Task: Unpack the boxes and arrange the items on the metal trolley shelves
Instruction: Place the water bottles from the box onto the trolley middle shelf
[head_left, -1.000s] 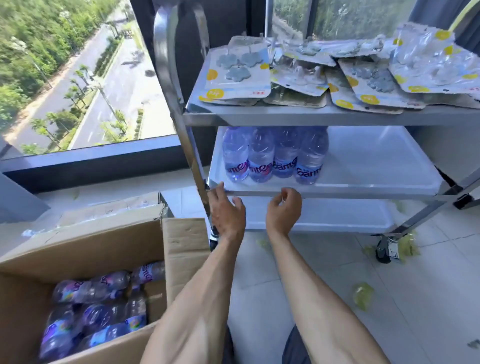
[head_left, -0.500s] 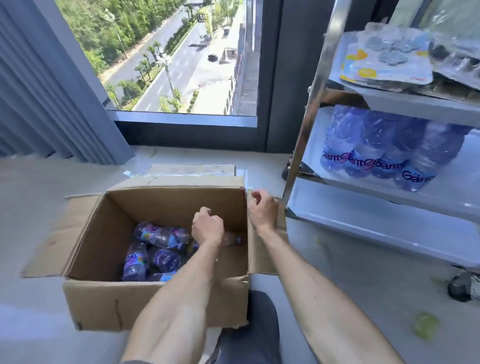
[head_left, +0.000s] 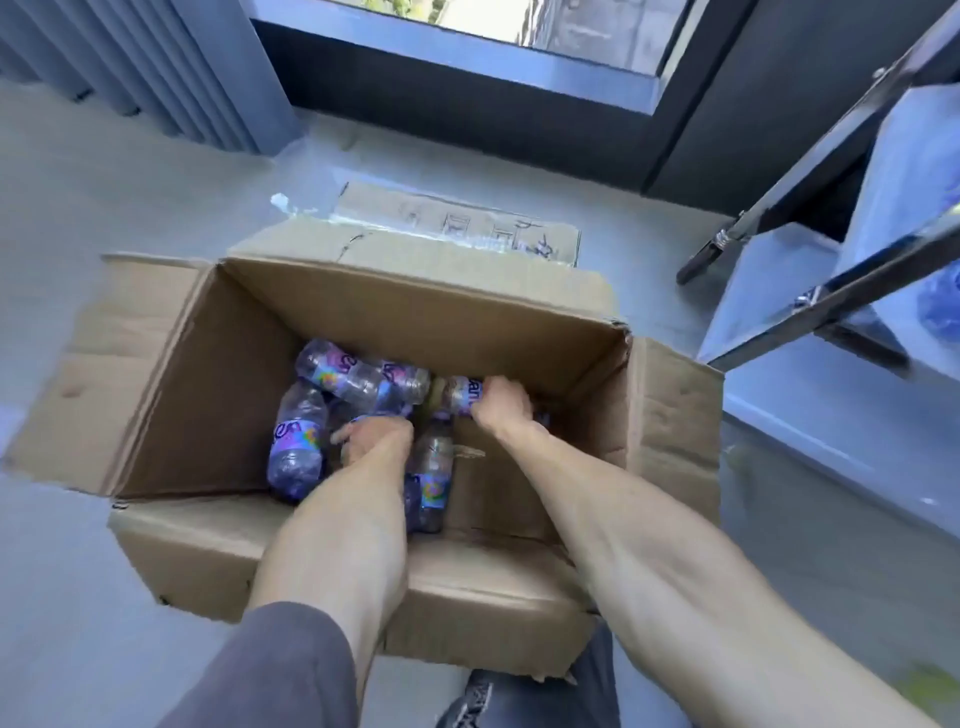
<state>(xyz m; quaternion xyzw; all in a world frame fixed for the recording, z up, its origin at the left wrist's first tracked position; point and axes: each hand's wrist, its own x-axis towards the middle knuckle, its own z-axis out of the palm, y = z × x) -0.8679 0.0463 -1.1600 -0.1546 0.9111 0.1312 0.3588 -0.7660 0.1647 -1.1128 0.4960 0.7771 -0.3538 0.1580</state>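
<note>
head view: mid-unpack, both hands down in cardboard box (head_left: 218, 395) on floor, right hand (head_left: 503, 406) gripping one bottle (head_left: 464, 395), left hand (head_left: 375, 439) clasping another, several bottles left, trolley (head_left: 831, 291) just right.

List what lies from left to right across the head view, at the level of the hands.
Left box flap → bottle standing on end → left hand → right hand → right box flap → trolley shelf.
</note>
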